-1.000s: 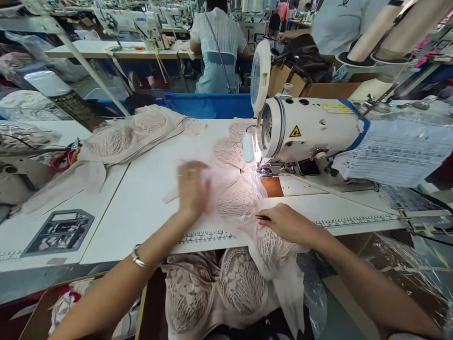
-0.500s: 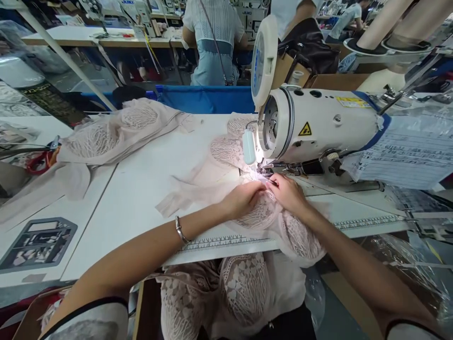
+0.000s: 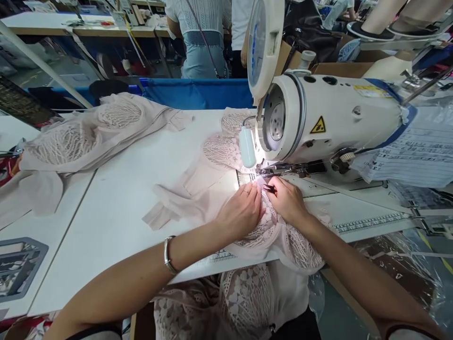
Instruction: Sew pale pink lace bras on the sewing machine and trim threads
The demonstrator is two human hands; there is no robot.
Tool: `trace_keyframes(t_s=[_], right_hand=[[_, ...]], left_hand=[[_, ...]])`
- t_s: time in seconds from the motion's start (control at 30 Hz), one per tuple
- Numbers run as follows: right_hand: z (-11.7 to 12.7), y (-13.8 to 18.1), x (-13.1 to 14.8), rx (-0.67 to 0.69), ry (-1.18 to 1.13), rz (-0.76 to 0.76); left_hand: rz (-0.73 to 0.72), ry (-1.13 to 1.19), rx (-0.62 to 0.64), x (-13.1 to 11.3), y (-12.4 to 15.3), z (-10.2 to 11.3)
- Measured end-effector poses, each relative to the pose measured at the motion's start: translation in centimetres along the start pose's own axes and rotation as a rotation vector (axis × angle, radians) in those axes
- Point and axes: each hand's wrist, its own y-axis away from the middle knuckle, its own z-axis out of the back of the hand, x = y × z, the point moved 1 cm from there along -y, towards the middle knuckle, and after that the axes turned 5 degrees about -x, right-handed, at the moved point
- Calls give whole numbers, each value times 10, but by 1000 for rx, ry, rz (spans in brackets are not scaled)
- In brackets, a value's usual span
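Note:
A pale pink lace bra [image 3: 220, 150] lies under the lit needle area of the sewing machine [image 3: 318, 111], part of it draped over the table's front edge. My left hand [image 3: 242, 208] is closed, its fingertips pinching the bra's edge just in front of the presser foot [image 3: 260, 171]. Close beside it, my right hand [image 3: 288, 200] is closed around small dark thread snips [image 3: 269, 188], whose tips point left toward the pinched edge. The lower part of the snips is hidden in the palm.
More lace bras [image 3: 67, 139] lie on the left of the white table [image 3: 116, 189], and others [image 3: 247, 293] rest on my lap. A blue cloth bin [image 3: 198, 93] stands behind the table. Written paper sheets [image 3: 414, 146] hang at right. Other people [image 3: 203, 42] are beyond.
My left hand has turned more palm-down, its fingers now together on the bra's edge. The dark snips show more clearly in my right hand. The view has shifted slightly.

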Motion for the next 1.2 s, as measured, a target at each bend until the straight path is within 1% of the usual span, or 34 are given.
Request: trace_keyframes(t_s=[0.13,0.23,0.37,0.53,0.6,0.67,0.77,0.93,1.1,1.2], right_hand=[[-5,-3,0,49,31,-18],[-9,-7,-1,51,25,11],[-13,-8,-2,-21,36,111],[-10,-2,-4,-168,75,299],[-7,2,-5,-193,80,346],[-5,5,-6,-184,83,370],[-5,6,-6,-137,108,371],[-8,2,-5,-49,153,293],[-7,2,-4,-53,144,281],[-5,4,-4,-65,120,303]], left_hand=[[-49,2,1,4,-6,1],[-38,46,-2,9,-9,4],[-25,104,-15,16,-12,6],[-15,133,-43,19,-11,2],[-7,135,-49,19,-10,1],[-3,134,-51,19,-8,2],[-1,136,-44,19,-8,3],[-10,140,-20,20,-8,5],[-20,96,-20,22,-9,4],[-12,87,-9,22,-9,3]])
